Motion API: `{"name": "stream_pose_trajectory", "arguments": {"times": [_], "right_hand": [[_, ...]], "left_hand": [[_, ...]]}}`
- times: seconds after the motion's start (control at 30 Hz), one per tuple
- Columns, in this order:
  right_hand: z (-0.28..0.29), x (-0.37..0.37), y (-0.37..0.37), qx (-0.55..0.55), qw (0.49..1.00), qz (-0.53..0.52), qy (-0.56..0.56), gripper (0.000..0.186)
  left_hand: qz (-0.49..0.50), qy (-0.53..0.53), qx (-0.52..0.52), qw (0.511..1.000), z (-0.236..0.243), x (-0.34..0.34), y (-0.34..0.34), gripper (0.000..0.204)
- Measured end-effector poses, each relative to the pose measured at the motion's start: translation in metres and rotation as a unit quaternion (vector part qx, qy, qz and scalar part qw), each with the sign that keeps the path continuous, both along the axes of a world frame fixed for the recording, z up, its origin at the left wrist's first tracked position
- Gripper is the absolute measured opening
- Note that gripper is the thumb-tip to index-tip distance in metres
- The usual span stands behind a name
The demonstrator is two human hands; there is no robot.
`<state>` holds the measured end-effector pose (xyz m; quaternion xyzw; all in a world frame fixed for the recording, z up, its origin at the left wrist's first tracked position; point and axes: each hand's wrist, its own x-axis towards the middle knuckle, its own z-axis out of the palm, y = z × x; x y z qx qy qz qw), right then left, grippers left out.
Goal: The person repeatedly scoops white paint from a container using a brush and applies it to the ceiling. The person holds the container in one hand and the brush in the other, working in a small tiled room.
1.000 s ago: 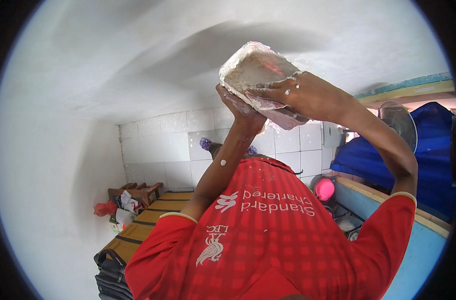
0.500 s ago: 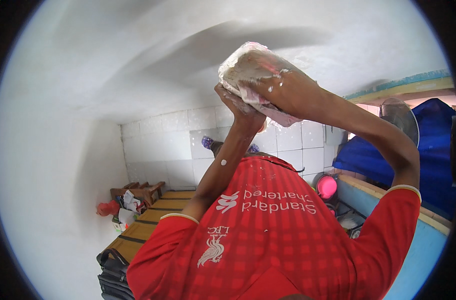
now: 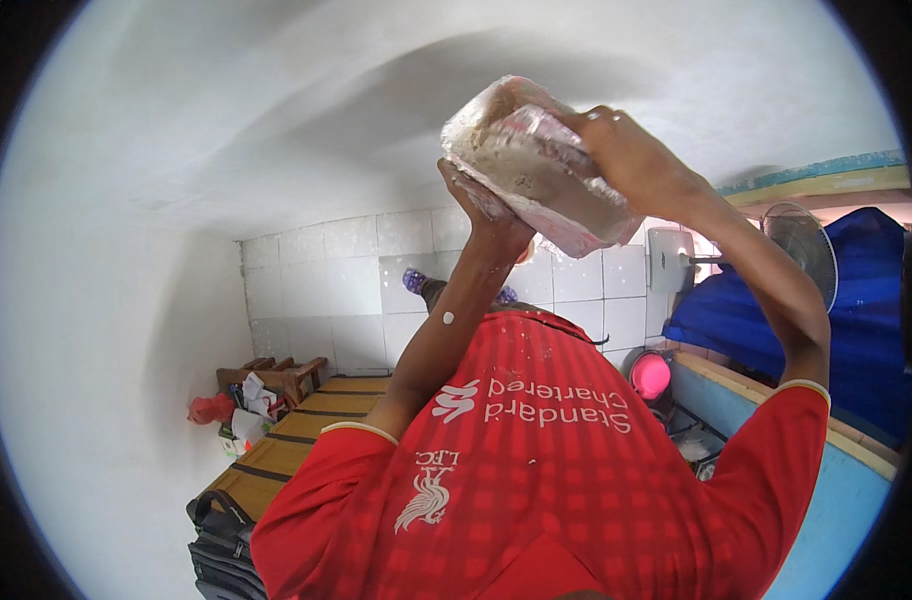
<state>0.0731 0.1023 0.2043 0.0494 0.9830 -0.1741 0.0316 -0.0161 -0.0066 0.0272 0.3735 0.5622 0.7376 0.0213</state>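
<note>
Up near the white ceiling, an open trough-like container (image 3: pixel 561 190), pinkish and smeared with white paint or paste, is tilted so its inside shows. My left hand (image 3: pixel 484 205) grips its lower left side from beneath, whitish smears on the fingers. Over the container's upper right side, my right hand (image 3: pixel 621 150) is closed, fingertips curled down toward the opening. By those fingers is a pinkish, shiny flat edge (image 3: pixel 538 124); whether it is a separate tool or part of the container I cannot tell. White drops dot my left forearm (image 3: pixel 448 318).
White ceiling and walls surround me, with white floor tiles (image 3: pixel 351 285) below. On the left stand a yellow-brown slatted surface (image 3: pixel 321 410), a black bag (image 3: pixel 221 545) and a wooden stool (image 3: pixel 291 375). To the right are a fan (image 3: pixel 801 250), blue sheeting (image 3: pixel 856 320) and a pink bowl (image 3: pixel 650 376).
My right hand has drawn back to the right, out over the container's side, uncovering its inside. The left hand has stayed nearly in place.
</note>
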Motion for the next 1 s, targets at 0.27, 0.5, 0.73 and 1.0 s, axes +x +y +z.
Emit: {"name": "stream_pose_trajectory", "arguments": {"times": [0.27,0.5,0.73,1.0], "right_hand": [[0.016,0.015,-0.001,-0.029,0.991,0.018,-0.132,0.057],[-0.008,0.019,-0.01,0.066,0.987,0.143,-0.032,0.059],[-0.021,0.002,-0.01,0.038,0.99,0.129,0.03,0.059],[-0.014,0.001,-0.006,0.078,0.993,0.084,-0.031,0.062]], "left_hand": [[0.021,0.071,-0.02,0.997,0.008,-0.003,-0.003,0.073],[0.039,0.109,-0.006,0.993,0.003,-0.001,-0.005,0.073],[-0.024,0.026,-0.059,0.998,-0.015,0.007,-0.005,0.072],[-0.059,-0.031,-0.014,0.998,-0.002,0.009,-0.007,0.061]]}}
